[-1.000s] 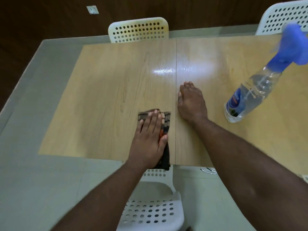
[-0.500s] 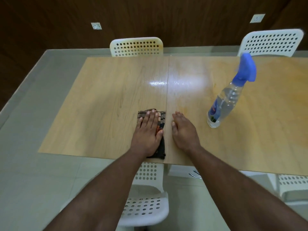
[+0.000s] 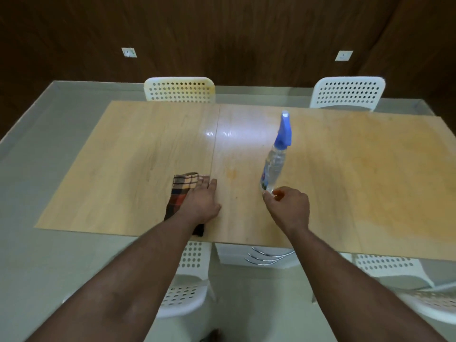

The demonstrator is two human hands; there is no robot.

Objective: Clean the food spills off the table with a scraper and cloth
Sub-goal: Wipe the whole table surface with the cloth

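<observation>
Cloth [image 3: 183, 193] — checked, folded, lying at about 7 o'clock on the table [image 3: 138, 154], near end hanging just over the near edge, right side along the centre seam. Pinned under the left hand [image 3: 201, 202], fingers straight and close together, flat on the fabric, tips reaching the seam. Moved since half a second ago: the right hand [image 3: 288, 208], then lying flat just beside the cloth, now off toward 5 o'clock, fingers loosely curled, thumb and forefinger nearly meeting just in front of the base of the spray bottle [image 3: 275, 164]; touching it or not — cannot tell, and nothing plainly held. Cloth and left hand much where they were. Probably a reach for the bottle, so likely wetting the surface before more wiping. Faint orange staining visible right of the seam near the centre, and a wider patch out toward 3 o'clock, so wiping apparently far from finished. No scraper anywhere in view. For room: left half of the table bare out to the edge at 9 o'clock; right half open too, apart from the upright bottle. Bottle tall and narrow, likely easy to tip with a careless sweep. White chairs [image 3: 179, 90] tucked in at 12 o'clock and by the near edge, clear of the tabletop.
</observation>
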